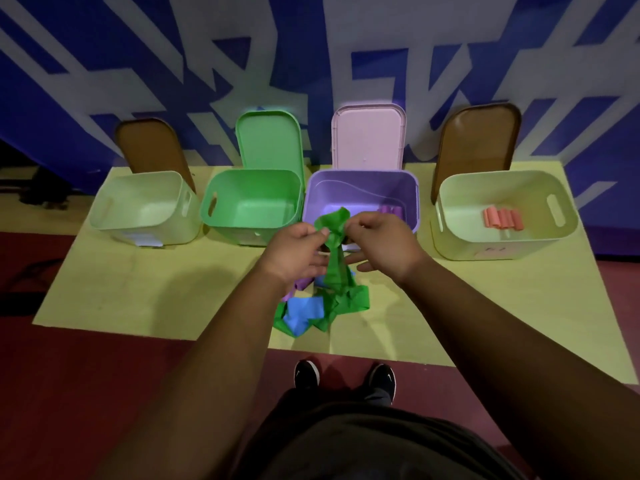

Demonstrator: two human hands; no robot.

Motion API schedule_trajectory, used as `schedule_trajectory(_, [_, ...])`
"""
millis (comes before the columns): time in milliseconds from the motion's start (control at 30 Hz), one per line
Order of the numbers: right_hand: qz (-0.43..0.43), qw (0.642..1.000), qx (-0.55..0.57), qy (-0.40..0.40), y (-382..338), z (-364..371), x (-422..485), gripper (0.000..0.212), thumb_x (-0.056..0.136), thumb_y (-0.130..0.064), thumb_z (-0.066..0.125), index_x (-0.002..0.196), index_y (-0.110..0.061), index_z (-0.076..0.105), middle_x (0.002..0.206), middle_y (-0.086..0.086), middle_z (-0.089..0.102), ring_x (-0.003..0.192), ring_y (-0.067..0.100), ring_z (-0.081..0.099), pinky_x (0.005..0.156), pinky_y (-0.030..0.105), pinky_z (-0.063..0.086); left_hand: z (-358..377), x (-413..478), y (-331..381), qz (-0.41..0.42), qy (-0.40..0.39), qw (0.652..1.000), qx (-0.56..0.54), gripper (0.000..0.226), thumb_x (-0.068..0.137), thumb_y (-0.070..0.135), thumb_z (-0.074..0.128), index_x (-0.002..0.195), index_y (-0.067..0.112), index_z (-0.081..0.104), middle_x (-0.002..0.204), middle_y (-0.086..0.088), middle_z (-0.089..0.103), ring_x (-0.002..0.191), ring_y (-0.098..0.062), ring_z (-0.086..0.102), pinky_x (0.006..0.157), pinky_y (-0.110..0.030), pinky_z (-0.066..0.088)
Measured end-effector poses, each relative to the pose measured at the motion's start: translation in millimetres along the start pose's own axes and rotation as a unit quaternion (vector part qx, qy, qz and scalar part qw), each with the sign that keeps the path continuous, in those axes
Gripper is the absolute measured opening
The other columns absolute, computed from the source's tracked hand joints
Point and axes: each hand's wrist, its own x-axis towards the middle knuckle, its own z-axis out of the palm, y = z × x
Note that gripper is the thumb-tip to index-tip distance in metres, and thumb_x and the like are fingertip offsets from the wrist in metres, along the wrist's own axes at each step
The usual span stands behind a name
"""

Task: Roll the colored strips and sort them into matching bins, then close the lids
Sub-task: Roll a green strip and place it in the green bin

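Note:
A green strip [335, 258] hangs between my hands above the table, its upper end bunched at my fingertips. My left hand [297, 251] pinches that end from the left and my right hand [381, 244] pinches it from the right. Under them lies a pile of strips [311, 311] in green, blue and purple. Behind stand the green bin [221, 216], with nothing in it, and the purple bin [414, 192] holding purple rolls [391, 211]. The right cream bin [450, 237] holds pink rolls [502, 218]. The left cream bin [104, 216] holds nothing. All lids stand open.
The bins sit in a row at the back of a yellow table [138, 289]. The green lid [268, 140], pink lid [367, 136] and two brown lids [474, 143] lean against a blue and white wall. My shoes [346, 375] show below the table's front edge.

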Motion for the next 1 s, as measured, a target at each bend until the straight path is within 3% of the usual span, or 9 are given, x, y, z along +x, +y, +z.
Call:
schedule_trajectory(100, [-0.043,0.997,0.009,0.059,-22,-5,-3,0.021,0.1,-0.021,0.054,0.094,-0.016,0.074,0.098,0.009,0.078,0.072,0.024,0.081,0.079,0.055,0.065,-9,-2,22,0.01,0.029,0.994,-0.109,0.01,0.108,0.011,0.058,0.113,0.004,0.065,0.096,-0.017,0.078,0.088,-0.035,0.078,0.083,-0.042,0.067])
schedule_trajectory(233, [-0.09,0.987,0.035,0.129,-47,-14,-3,0.021,0.101,-0.02,0.049,0.087,-0.01,0.062,0.077,0.008,0.069,0.07,0.023,0.081,0.076,0.061,0.062,-20,-5,52,0.039,0.043,0.976,-0.211,0.021,0.108,0.007,0.05,0.121,-0.006,0.06,0.098,-0.024,0.076,0.078,-0.029,0.08,0.07,-0.033,0.067])
schedule_trajectory(367, [-0.104,0.973,0.102,0.179,-68,-26,-1,0.029,0.098,-0.024,0.048,0.077,-0.006,0.057,0.084,0.027,0.073,0.074,0.028,0.081,0.081,0.062,0.064,-27,-6,81,0.055,0.05,0.956,-0.285,0.016,0.109,0.017,0.048,0.109,0.003,0.056,0.091,-0.016,0.057,0.069,-0.025,0.066,0.057,-0.029,0.06])
schedule_trajectory(467, [-0.084,0.968,0.133,0.197,-79,-32,5,0.03,0.091,-0.029,0.049,0.076,-0.007,0.062,0.079,0.016,0.076,0.081,0.037,0.079,0.083,0.061,0.064,-25,-9,98,0.073,0.049,0.977,-0.192,0.023,0.105,0.026,0.049,0.102,0.012,0.066,0.088,-0.013,0.07,0.062,-0.019,0.061,0.05,-0.026,0.045])
schedule_trajectory(567, [-0.061,0.955,0.225,0.185,-93,-38,6,0.016,0.1,-0.02,0.052,0.09,-0.014,0.063,0.097,0.016,0.072,0.088,0.036,0.076,0.078,0.049,0.068,-22,-11,113,0.127,0.081,0.981,-0.123,0.022,0.103,0.024,0.058,0.088,0.019,0.073,0.077,-0.001,0.073,0.069,-0.02,0.066,0.067,-0.03,0.053])
schedule_trajectory(667, [-0.053,0.936,0.314,0.148,-106,-47,5,0.013,0.103,-0.013,0.052,0.096,-0.013,0.063,0.09,0.009,0.068,0.075,0.026,0.071,0.066,0.037,0.064,-26,-10,123,0.165,0.087,0.981,-0.049,0.025,0.099,0.029,0.066,0.076,0.027,0.074,0.076,0.004,0.068,0.079,-0.023,0.065,0.077,-0.037,0.051])
schedule_trajectory(833, [-0.104,0.959,0.116,0.236,-104,-66,12,0.019,0.105,-0.023,0.048,0.09,-0.019,0.059,0.082,-0.001,0.057,0.08,0.023,0.056,0.075,0.033,0.048,-37,-9,140,0.215,0.131,0.957,0.143,0.024,0.098,0.04,0.067,0.084,0.021,0.065,0.074,0.001,0.065,0.07,-0.023,0.066,0.07,-0.035,0.048])
schedule_trajectory(933, [-0.166,0.945,-0.038,0.28,-100,-74,12,0.025,0.108,-0.022,0.046,0.091,-0.013,0.062,0.078,0.0,0.059,0.071,0.014,0.052,0.059,0.026,0.039,-46,-5,143,0.259,0.212,0.88,0.337,0.028,0.102,0.047,0.064,0.093,0.021,0.063,0.086,0.001,0.07,0.083,-0.028,0.069,0.071,-0.036,0.049])
schedule_trajectory(1000, [-0.196,0.935,-0.105,0.278,-99,-74,11,0.023,0.106,-0.021,0.049,0.092,-0.013,0.064,0.079,-0.002,0.062,0.07,0.006,0.053,0.055,0.016,0.037,-50,-5,144,0.292,0.257,0.837,0.385,0.029,0.105,0.048,0.062,0.104,0.019,0.066,0.103,-0.004,0.072,0.096,-0.032,0.066,0.078,-0.039,0.05])
